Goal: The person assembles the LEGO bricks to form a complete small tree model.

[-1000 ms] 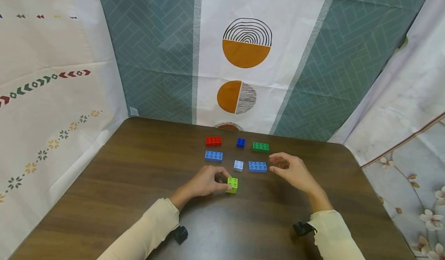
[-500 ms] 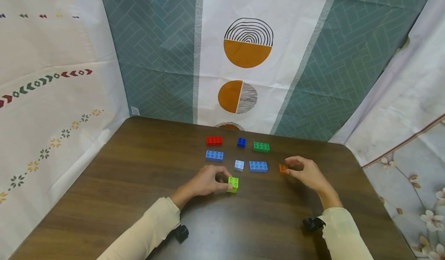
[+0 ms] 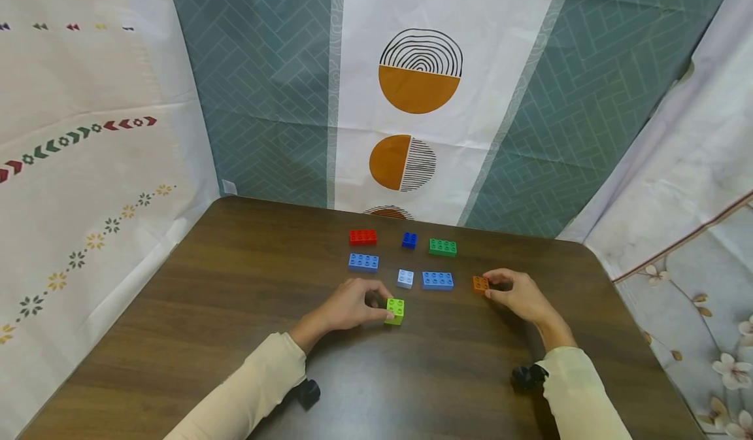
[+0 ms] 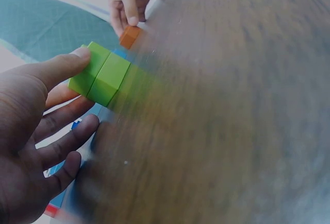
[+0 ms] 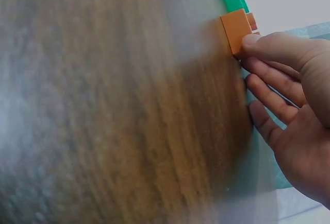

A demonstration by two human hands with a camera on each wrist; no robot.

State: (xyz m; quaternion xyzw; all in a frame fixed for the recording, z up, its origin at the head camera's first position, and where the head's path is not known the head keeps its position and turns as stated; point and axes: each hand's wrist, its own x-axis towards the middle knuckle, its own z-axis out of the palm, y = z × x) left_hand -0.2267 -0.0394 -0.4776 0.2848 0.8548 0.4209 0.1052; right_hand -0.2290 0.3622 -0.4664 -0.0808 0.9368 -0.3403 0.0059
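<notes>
At the near edge of the view, two cream sleeves (image 3: 247,388) reach in over a dark brown wooden table (image 3: 376,374), a small black device (image 3: 307,393) showing beneath each cuff. Past them, near the middle of the table, the left hand (image 3: 353,306) pinches a lime green block (image 3: 395,311) between thumb and fingers, studs upward; the left wrist view shows a seam dividing it into two pieces, one on the other, and the remaining fingers spread loosely. A little farther and well to the right, the right hand (image 3: 520,295) pinches an orange brick (image 3: 480,284) by its right side, the thumb on its near face and the other fingers loosely bent.

Between the two hands and slightly beyond the lime block lie a pale blue brick (image 3: 405,278) and, just right of it, a long blue brick (image 3: 438,280). Another long blue brick (image 3: 363,262) sits farther back on the left. The farthest row runs from a red brick (image 3: 363,237) through a small dark blue brick (image 3: 409,240) to a green brick (image 3: 442,247). Behind the table hangs a teal cloth (image 3: 270,100) with a white central strip (image 3: 359,100) of circles; patterned white cloths (image 3: 76,87) flank it.
</notes>
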